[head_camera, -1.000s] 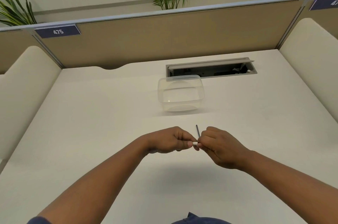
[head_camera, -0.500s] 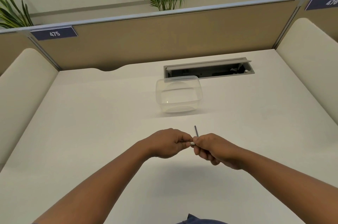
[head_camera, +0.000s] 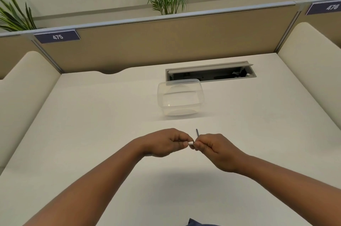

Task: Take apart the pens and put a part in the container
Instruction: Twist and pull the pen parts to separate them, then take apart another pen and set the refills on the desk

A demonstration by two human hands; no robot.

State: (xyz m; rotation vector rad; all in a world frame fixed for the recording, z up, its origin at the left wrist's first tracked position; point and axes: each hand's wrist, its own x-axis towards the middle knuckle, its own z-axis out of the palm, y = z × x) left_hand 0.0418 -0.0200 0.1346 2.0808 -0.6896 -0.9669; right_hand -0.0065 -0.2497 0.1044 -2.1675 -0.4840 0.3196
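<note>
Since half a second ago almost nothing moved; I saw both hands stay together above the white desk [head_camera: 83, 133]. My left hand [head_camera: 166, 142] pinched the white pen part [head_camera: 190, 143], my right hand [head_camera: 215, 149] pinched its other end, with a thin dark rod [head_camera: 197, 132] pointing up. Well beyond them the clear container [head_camera: 180, 96] stood empty

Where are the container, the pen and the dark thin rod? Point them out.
container [head_camera: 180, 99]: head view, front clear wall.
pen [head_camera: 190, 143]: head view, white bit showing between the hands.
dark thin rod [head_camera: 197, 132]: head view, its upper shaft.
</note>
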